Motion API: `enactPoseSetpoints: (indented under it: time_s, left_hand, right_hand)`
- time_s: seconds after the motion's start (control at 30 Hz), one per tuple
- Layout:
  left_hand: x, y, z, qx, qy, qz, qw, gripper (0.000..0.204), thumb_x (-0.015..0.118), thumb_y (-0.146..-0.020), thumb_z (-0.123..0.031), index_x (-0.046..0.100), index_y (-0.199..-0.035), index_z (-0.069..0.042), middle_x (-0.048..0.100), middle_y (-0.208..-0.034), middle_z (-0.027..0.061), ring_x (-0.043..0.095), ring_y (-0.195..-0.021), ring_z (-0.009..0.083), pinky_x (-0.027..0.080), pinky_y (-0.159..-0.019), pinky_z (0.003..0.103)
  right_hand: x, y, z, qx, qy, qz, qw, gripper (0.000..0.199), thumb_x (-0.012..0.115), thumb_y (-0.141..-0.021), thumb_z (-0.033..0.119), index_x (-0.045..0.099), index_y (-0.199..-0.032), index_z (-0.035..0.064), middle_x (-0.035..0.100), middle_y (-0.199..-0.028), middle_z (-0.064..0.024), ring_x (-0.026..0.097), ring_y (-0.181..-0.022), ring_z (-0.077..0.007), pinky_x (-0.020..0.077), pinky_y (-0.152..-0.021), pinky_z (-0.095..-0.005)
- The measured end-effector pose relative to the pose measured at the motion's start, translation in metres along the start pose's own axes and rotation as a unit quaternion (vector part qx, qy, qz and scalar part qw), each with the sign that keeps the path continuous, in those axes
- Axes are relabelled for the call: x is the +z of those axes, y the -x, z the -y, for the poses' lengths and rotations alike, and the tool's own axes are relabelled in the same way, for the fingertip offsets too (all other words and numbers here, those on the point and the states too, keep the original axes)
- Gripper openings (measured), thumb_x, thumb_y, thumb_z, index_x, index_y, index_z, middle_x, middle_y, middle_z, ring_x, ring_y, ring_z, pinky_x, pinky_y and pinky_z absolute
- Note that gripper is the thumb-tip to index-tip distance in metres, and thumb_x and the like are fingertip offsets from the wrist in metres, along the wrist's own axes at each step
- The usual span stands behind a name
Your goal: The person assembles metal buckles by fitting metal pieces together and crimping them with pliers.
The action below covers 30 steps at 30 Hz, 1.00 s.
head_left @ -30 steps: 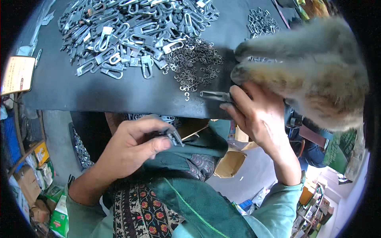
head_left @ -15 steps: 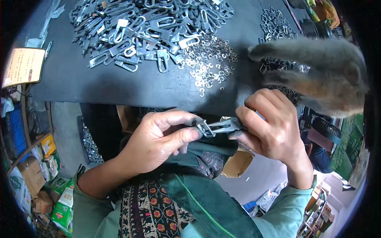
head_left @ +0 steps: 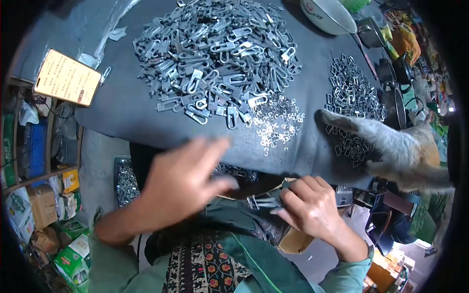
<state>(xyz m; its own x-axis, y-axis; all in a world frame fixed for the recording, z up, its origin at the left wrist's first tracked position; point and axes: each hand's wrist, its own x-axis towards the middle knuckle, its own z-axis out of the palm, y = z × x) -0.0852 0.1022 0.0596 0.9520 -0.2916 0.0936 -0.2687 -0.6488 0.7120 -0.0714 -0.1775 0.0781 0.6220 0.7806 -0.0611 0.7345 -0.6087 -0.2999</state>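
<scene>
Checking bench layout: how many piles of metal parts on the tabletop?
3: clip pile at top centre, ring pile below its right side, frame pile at right, partly hidden by a furry animal's leg. Others may be hidden.

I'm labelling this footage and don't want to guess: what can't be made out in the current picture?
In the head view:
- Left hand: blurred, so whether it holds anything is unclear.
- Pliers: their handles are hidden by the right hand.
- C-shaped rings: too small and heaped to count.
- White bowl: partly cut off by the top edge.
</scene>
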Motion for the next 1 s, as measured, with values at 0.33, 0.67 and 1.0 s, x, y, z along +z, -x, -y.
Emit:
enactPoseSetpoints:
  time_s: [0.33,0.67,1.0]
  left_hand:
    - [-0.001,-0.151,0.054,0.181,-0.272,-0.2,0.924,0.022,0.071,-0.081,-0.012,0.065,-0.097,0.001,0.064,-0.093,0.0187,0.061,-0.09,0.0371,0.05,-0.08,0.043]
    - [0.0,-0.159,0.048,0.164,-0.302,-0.196,0.919,0.018,0.065,-0.087,-0.011,0.067,-0.102,-0.002,0.062,-0.094,0.0186,0.062,-0.086,0.0383,0.049,-0.074,0.043]
    - [-0.002,-0.152,0.065,0.146,-0.394,-0.191,0.887,0.025,0.059,-0.088,-0.004,0.058,-0.112,0.0,0.058,-0.106,0.0173,0.056,-0.1,0.0367,0.046,-0.088,0.044]
  right_hand:
    - [0.012,0.02,-0.002,0.138,0.022,-0.017,0.99,0.027,0.076,-0.074,0.023,0.06,-0.09,0.0075,0.052,-0.082,-0.0074,0.055,-0.08,-0.0262,0.0416,-0.068,-0.0381]
    - [0.02,0.076,-0.064,0.312,0.041,-0.238,0.919,0.025,0.076,-0.072,0.01,0.059,-0.09,0.0048,0.057,-0.078,-0.0142,0.059,-0.071,-0.0358,0.0478,-0.062,-0.042]
    - [-0.025,0.113,-0.052,0.203,0.224,-0.426,0.853,0.042,0.075,-0.058,0.005,0.063,-0.098,0.0009,0.061,-0.111,-0.0219,0.062,-0.099,-0.0359,0.0521,-0.082,-0.0434]
